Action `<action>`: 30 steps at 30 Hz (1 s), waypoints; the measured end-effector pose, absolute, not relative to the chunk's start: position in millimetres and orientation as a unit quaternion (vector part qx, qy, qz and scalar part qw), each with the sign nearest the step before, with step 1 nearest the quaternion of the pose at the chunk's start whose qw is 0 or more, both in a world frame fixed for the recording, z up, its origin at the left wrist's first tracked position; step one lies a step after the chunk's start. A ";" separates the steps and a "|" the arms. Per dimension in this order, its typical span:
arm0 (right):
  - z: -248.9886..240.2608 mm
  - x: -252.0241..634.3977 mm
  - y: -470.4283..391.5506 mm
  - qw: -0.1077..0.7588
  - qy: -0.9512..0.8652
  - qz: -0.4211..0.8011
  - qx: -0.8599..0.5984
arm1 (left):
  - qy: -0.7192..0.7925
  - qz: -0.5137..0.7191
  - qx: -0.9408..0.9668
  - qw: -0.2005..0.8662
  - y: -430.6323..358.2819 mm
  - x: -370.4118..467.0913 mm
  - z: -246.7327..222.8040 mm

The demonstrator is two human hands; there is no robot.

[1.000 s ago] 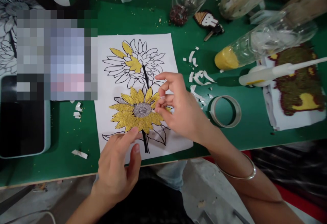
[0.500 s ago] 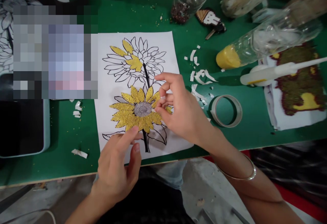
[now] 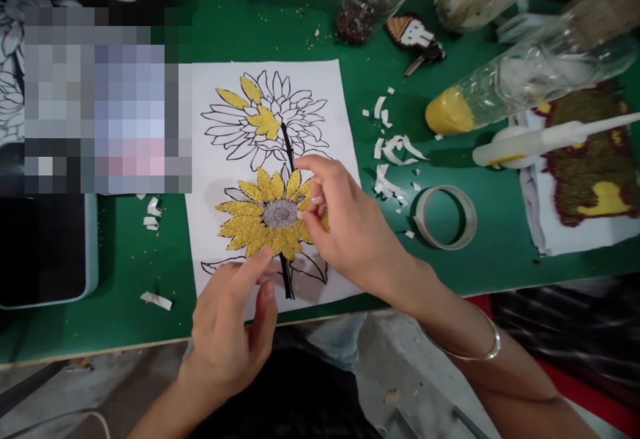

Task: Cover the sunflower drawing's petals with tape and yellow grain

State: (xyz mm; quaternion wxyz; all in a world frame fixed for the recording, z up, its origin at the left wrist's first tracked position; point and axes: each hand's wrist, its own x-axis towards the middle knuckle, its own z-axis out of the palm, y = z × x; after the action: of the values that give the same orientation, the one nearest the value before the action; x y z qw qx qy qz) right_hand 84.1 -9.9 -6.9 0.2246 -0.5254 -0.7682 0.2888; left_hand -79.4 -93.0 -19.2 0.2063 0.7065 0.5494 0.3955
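Note:
A white sheet point(image 3: 200, 159) with two printed flowers lies flat on the green table. The lower flower point(image 3: 250, 225) has petals covered in yellow grains and a grey, dotted centre. My right hand point(image 3: 345, 219) is over its right side, thumb and fingers pinched near the centre. A small white scrap point(image 3: 301, 215) shows at those fingertips, partly hidden. My left hand point(image 3: 233, 315) rests at the sheet's lower left, index finger extended to the lower petals and thumb apart, holding nothing. Only a few petals of the upper flower point(image 3: 263, 122) are yellow.
White paper scraps point(image 3: 395, 149) lie right of the sheet, beside a tape roll point(image 3: 445, 217). Beyond are a bottle with yellow contents point(image 3: 450, 112), a key point(image 3: 417, 59) and a white nozzle bottle point(image 3: 525, 145). A dark-screened phone point(image 3: 43, 245) is at left.
My right hand has shifted slightly left and down over the lower flower, its index finger more bent. My left hand stays in place.

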 end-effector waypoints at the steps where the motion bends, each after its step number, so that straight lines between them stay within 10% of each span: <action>1: -6.8 83.4 -10.3 0.216 -0.773 0.279 -0.527 | 0.552 0.393 0.706 0.206 -92.9 -79.3 -19.0; 12: 5.8 76.8 -6.3 0.130 -0.816 0.221 -0.518 | 0.548 0.390 0.716 0.188 -91.7 -79.3 -18.5; 30: -12.3 103.0 -19.9 0.262 -0.793 0.294 -0.464 | 0.560 0.398 0.702 0.188 -93.4 -75.6 -16.8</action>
State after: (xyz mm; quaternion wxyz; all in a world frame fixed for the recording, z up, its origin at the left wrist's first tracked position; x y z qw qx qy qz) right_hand 103.0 -19.9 -12.3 0.2623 -0.4639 -0.7933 0.2944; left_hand -75.6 -93.4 -16.8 0.1876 0.7019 0.5601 0.3980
